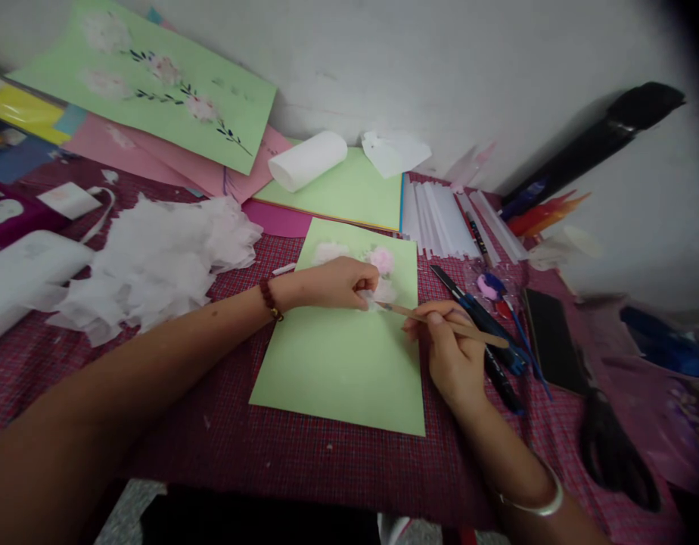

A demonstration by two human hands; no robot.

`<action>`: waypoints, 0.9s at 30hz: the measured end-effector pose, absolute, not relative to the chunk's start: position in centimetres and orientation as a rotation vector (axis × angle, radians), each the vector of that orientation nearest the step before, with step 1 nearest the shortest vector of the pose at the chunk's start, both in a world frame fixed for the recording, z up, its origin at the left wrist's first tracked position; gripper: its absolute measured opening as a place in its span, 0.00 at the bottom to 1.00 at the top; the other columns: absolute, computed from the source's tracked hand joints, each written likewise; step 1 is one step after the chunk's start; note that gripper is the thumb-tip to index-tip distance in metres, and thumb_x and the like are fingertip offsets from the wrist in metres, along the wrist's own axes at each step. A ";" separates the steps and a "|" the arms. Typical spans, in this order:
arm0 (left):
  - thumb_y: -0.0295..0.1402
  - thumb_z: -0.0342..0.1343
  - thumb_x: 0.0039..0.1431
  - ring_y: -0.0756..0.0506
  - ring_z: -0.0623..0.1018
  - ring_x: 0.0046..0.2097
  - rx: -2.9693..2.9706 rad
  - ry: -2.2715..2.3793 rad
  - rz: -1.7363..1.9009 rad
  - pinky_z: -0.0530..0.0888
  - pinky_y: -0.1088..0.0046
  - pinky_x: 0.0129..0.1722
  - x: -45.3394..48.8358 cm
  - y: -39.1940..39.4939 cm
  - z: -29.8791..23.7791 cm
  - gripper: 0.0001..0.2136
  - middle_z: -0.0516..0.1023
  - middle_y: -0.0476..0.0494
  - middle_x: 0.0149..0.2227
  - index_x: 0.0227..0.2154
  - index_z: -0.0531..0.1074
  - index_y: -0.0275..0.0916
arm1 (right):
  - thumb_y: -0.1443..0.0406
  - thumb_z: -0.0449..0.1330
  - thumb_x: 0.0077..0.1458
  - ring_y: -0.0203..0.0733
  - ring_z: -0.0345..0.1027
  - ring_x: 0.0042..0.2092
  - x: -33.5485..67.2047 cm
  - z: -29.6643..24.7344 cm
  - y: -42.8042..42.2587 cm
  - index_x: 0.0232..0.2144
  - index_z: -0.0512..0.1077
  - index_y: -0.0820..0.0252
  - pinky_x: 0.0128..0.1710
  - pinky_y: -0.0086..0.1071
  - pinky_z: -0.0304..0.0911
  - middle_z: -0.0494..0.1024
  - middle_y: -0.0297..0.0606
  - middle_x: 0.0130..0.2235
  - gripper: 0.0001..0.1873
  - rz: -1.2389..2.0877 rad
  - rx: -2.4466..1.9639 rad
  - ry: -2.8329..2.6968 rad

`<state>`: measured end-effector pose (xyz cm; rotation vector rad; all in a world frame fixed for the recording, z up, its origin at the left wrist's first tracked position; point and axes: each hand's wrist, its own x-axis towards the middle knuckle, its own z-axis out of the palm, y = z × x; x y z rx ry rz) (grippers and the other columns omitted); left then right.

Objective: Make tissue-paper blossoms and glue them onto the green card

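A light green sheet of paper (338, 371) lies on the table in front of me, with pale pink and white tissue flowers (382, 260) on its upper part. My left hand (343, 281) rests over the sheet, its fingers closed in a pinch on a small white piece of tissue paper (370, 300). At the sheet's right edge, my right hand (455, 352) grips a slender wooden stick (474, 331). The stick's thin tip meets or nearly touches the tissue by my left fingertips; the exact contact is too small to tell.
To the left spreads a heap of white tissue pieces (156, 257). A decorated green sheet (236, 106) leans at the back, near a white paper roll (309, 160). Glue sticks (440, 216), a blue cutter (491, 325), a black marker (502, 382) and black scissors (613, 446) lie rightward.
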<state>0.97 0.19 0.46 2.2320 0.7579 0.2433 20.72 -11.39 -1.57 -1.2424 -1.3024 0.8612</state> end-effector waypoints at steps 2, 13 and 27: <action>0.27 0.57 0.44 0.53 0.65 0.27 2.238 0.697 0.196 0.56 0.76 0.26 0.7 0.5 0.3 0.09 0.69 0.52 0.25 0.32 0.70 0.36 | 0.62 0.53 0.61 0.38 0.67 0.29 20.5 -1.5 -11.4 0.32 0.72 0.56 0.30 0.34 0.63 0.71 0.34 0.29 0.09 0.846 -1.261 -1.396; 0.25 0.54 0.43 0.52 0.65 0.28 2.319 0.727 0.222 0.57 0.76 0.26 0.8 -0.1 0.3 0.10 0.69 0.50 0.27 0.33 0.69 0.36 | 0.64 0.52 0.62 0.38 0.67 0.30 20.3 -1.8 -11.3 0.34 0.70 0.56 0.31 0.34 0.63 0.72 0.34 0.30 0.08 0.752 -1.282 -1.576; 0.25 0.51 0.46 0.52 0.71 0.31 1.969 0.658 0.341 0.66 0.76 0.32 0.1 1.1 -0.7 0.09 0.74 0.47 0.30 0.33 0.68 0.35 | 0.71 0.49 0.61 0.40 0.69 0.36 20.1 -1.7 -11.8 0.39 0.66 0.55 0.35 0.34 0.66 0.71 0.37 0.35 0.08 0.330 -1.260 -2.096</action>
